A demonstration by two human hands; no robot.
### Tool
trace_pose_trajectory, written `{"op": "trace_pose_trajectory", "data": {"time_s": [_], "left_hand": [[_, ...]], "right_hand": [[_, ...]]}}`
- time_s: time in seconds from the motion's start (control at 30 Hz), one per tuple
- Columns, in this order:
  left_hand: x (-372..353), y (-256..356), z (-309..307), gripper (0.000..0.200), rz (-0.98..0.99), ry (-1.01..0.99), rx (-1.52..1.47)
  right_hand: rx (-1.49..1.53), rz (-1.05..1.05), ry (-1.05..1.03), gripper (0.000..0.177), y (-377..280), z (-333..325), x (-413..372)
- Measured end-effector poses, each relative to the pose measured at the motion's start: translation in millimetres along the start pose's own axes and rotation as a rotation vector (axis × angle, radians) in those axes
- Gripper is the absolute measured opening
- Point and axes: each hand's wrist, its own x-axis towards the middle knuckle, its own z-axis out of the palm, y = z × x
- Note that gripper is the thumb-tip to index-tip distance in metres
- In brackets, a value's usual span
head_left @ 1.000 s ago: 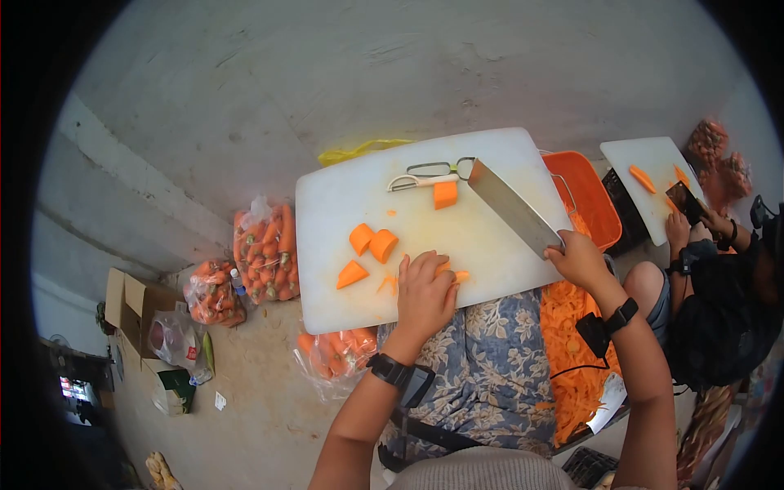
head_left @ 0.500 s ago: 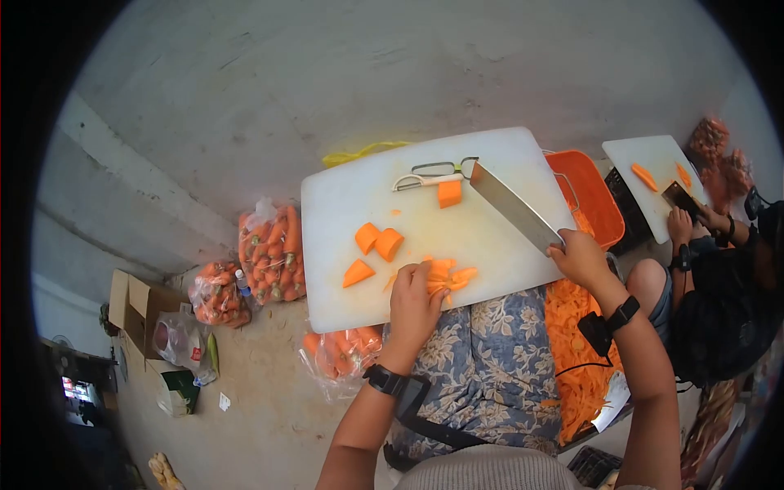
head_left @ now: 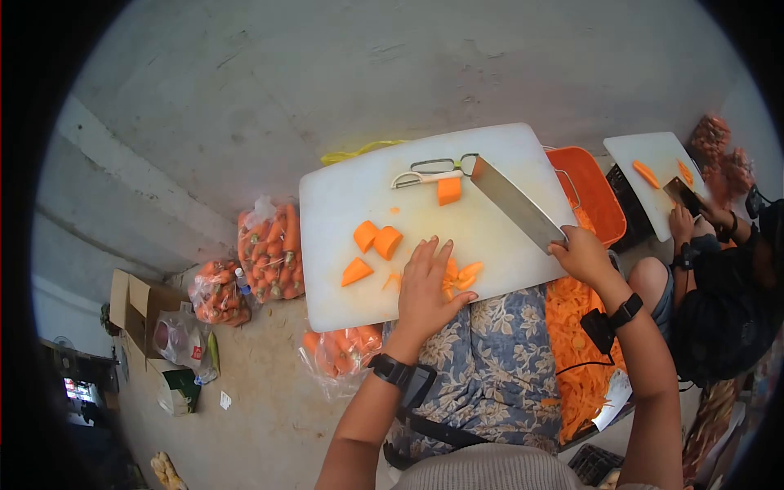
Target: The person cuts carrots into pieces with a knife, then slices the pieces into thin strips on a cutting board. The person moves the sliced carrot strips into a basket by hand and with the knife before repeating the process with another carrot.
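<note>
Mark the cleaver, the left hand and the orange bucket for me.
Cleaver [head_left: 514, 204]: head view, middle of the blade.
Left hand [head_left: 425, 284]: head view, back of the hand.
Orange bucket [head_left: 594, 192]: head view, its wall.

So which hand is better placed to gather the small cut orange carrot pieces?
Probably the left hand: its fingers are spread beside the small pieces on the white rectangular cutting board, while the right hand grips a broad metal cleaver.

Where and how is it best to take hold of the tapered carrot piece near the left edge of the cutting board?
Probably pinch the tapered carrot piece across its thicker end, coming from above and the left. It lies on the cutting board with its narrow end pointing to the near left, while two carrot chunks lie beyond its thicker end.
</note>
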Motion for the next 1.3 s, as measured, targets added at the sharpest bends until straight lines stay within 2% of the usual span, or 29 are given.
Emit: {"op": "trace_pose_trajectory", "data": {"time_s": [0.03, 0.1, 0.23, 0.4, 0.63, 0.7, 0.73, 0.8, 0.9, 1.03, 1.2, 1.3], "left_hand": [[3, -2, 1, 0.071, -0.001, -0.002, -0.002], [4, -7, 10, 0.068, 0.043, -0.178, 0.058], [-1, -5, 15, 0.063, 0.008, -0.165, 0.091], [-11, -1, -2, 0.054, -0.019, 0.065, 0.028], [-17, 9, -7, 0.034, -0.159, 0.153, -0.028], [7, 25, -6, 0.026, -0.081, 0.136, 0.080], [15, 28, 0, 0.026, -0.102, 0.138, 0.074], [29, 33, 13, 0.017, -0.056, -0.028, 0.152], [35, 38, 31, 0.012, -0.035, -0.090, 0.237], [23, 41, 35, 0.012, -0.010, -0.075, 0.236], [-8, 24, 28, 0.016, 0.130, 0.127, 0.207], [-16, 14, 20, 0.016, 0.189, 0.176, 0.257]], "right_hand": [[-0.001, 0.002, -0.002, 0.027, 0, -1, 1], [-0.005, -0.016, 0.009, 0.027, 2, 1, 1], [-0.004, -0.043, 0.043, 0.025, 0, 6, -5], [-0.092, -0.100, 0.061, 0.024, -13, 0, -15], [-0.172, -0.191, 0.003, 0.021, -32, 3, -15], [-0.169, -0.193, 0.016, 0.019, -31, 5, -10], [-0.179, -0.202, -0.001, 0.019, -32, 6, -9], [-0.162, -0.180, 0.019, 0.018, -31, 6, -8], [-0.192, -0.181, 0.026, 0.019, -30, 9, -11], [-0.192, -0.149, -0.015, 0.020, -30, 9, -12], [-0.118, -0.174, 0.009, 0.023, -26, 0, -1], [-0.061, -0.162, 0.007, 0.026, -23, 0, 2]]}}
